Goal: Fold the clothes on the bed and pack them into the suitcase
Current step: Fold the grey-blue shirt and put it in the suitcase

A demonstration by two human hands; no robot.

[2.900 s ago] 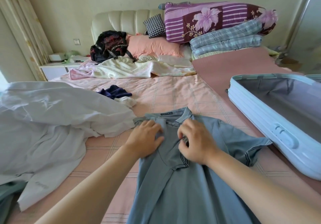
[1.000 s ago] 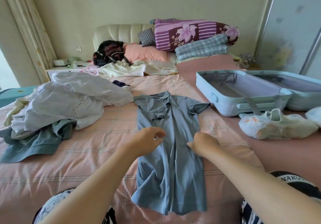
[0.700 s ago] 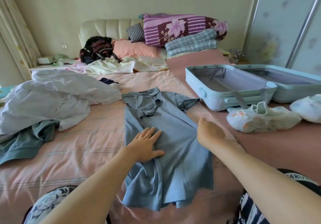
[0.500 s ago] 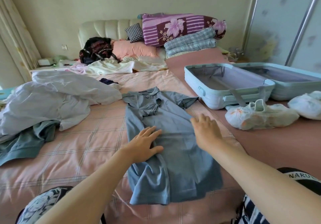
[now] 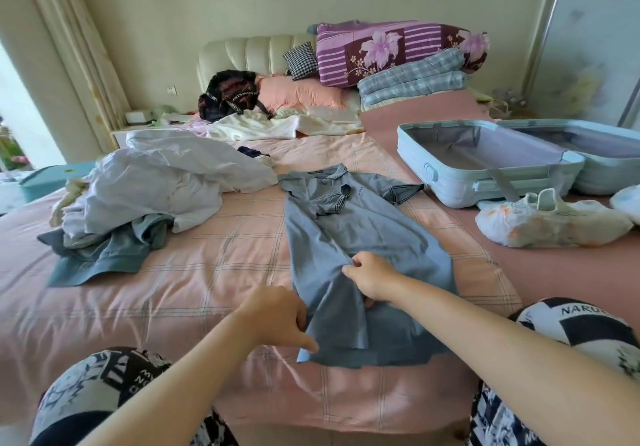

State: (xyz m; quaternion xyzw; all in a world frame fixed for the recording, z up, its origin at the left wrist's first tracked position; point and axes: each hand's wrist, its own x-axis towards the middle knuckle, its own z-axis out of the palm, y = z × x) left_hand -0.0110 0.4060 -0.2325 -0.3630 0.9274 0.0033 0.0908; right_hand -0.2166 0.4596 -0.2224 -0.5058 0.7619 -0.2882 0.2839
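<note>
A pink checked bed [image 5: 207,272] fills the head view, headboard and stacked bedding at the far end. The shirt [image 5: 346,224], a grey-blue polo, lies flat in the middle of it, collar away from the person, hem nearest. It is spread out there, I judge, so the sides can be turned in cleanly.

The right hand [image 5: 370,274] pinches a ridge of fabric low on the shirt's middle, lifting it off the sheet. This looks like the start of a lengthwise fold, with the near left part already bunched over itself.

The left hand [image 5: 277,317] sits at the shirt's left edge with fingers curled. One finger reaches toward the hem corner. I cannot tell whether cloth is held between them, but it probably steadies that edge.

The suitcase [image 5: 450,182] lies open on the right, near the shirt's sleeve and within easy reach for packing. I see no clothes inside it.

A pile [image 5: 156,182] of unfolded clothes waits on the left, so the task is barely begun.
</note>
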